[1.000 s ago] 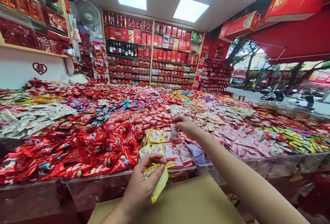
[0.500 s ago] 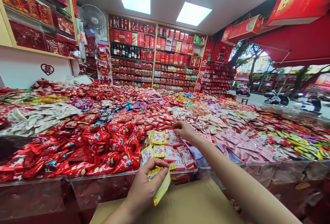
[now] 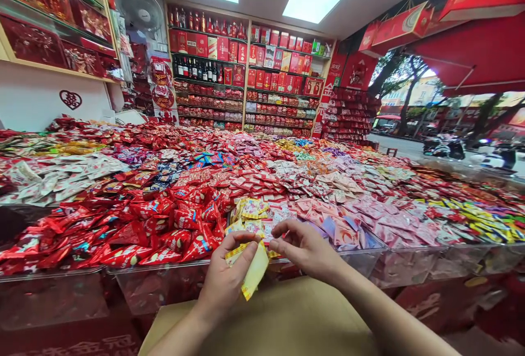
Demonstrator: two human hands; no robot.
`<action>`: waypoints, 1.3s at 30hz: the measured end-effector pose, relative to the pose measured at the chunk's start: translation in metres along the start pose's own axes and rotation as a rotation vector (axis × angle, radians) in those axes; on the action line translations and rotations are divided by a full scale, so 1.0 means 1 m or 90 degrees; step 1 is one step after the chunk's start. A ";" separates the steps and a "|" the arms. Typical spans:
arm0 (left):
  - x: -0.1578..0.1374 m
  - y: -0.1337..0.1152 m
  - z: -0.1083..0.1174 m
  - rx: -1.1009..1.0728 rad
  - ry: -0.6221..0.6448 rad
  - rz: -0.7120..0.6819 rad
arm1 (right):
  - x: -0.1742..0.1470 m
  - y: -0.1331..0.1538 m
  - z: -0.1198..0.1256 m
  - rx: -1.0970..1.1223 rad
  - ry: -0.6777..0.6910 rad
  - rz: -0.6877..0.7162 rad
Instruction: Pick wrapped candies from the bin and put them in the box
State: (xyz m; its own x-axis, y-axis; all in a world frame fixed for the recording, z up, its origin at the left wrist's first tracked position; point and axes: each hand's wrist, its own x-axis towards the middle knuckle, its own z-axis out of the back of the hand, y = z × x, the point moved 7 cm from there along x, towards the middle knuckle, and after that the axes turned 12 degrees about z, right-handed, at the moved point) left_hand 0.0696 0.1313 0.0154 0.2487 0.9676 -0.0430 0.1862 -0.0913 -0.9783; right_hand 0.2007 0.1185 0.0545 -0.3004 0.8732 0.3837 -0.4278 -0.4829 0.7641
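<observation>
Left hand [image 3: 223,282] pinches yellow packets [image 3: 252,274]; right hand [image 3: 305,249] (seemingly empty) beside.

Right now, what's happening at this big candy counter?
A person stands at a counter heaped with wrapped sweets. Their left hand pinches a few yellow packets above a cardboard box. The right hand hovers beside it, fingers curled, over the clear bin of pink and yellow packets. Red candies fill the neighbouring bin.
</observation>
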 end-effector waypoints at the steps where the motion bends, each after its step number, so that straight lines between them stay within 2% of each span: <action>1: -0.001 -0.001 0.001 0.005 -0.006 -0.013 | -0.004 -0.004 -0.008 0.058 0.009 -0.018; 6: -0.005 -0.002 -0.003 0.011 0.015 -0.047 | -0.010 -0.014 -0.029 0.250 -0.010 -0.058; 9: -0.012 -0.010 -0.003 0.057 -0.008 -0.118 | -0.012 -0.008 -0.038 0.387 0.021 -0.060; 11: -0.016 -0.015 -0.003 0.093 -0.031 -0.160 | -0.013 -0.003 -0.038 0.425 0.023 -0.052; 14: -0.015 -0.012 -0.002 0.079 -0.029 -0.101 | -0.013 0.000 -0.030 0.450 -0.007 -0.050; 16: -0.012 -0.006 -0.003 0.081 0.007 -0.036 | -0.012 -0.001 -0.024 0.460 -0.036 -0.050; 18: -0.010 -0.007 -0.004 0.135 0.030 -0.033 | -0.011 -0.007 -0.019 0.448 -0.058 -0.062; 20: -0.011 -0.015 -0.005 0.212 0.029 -0.118 | -0.010 -0.010 -0.014 0.408 -0.064 -0.048; 24: -0.026 -0.037 -0.008 0.312 0.022 -0.378 | -0.009 -0.006 -0.004 0.354 -0.073 0.071; 27: -0.037 -0.044 -0.008 0.338 0.006 -0.463 | -0.011 0.003 0.004 0.350 -0.092 0.165; 29: -0.038 -0.046 -0.002 0.294 -0.046 -0.433 | -0.013 0.010 0.008 0.338 -0.100 0.214; 32: -0.027 -0.036 0.009 0.167 -0.101 -0.242 | -0.014 0.015 0.012 0.322 -0.118 0.235; 34: -0.018 -0.024 0.009 0.106 -0.086 -0.118 | -0.013 0.015 0.012 0.306 -0.113 0.235; 35: -0.015 -0.020 0.009 0.094 -0.072 -0.084 | -0.013 0.013 0.011 0.297 -0.109 0.228; 37: -0.010 -0.015 0.009 0.082 -0.062 -0.068 | -0.014 0.005 0.009 0.299 -0.122 0.183; 39: -0.009 -0.015 0.011 0.075 -0.072 -0.078 | -0.015 -0.006 0.006 0.359 -0.144 0.112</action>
State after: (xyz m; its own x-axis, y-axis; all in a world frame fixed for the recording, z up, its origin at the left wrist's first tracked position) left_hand 0.0542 0.1265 0.0282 0.1212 0.9907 0.0619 0.0948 0.0505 -0.9942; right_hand 0.2126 0.1086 0.0474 -0.1112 0.8060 0.5813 0.1453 -0.5655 0.8119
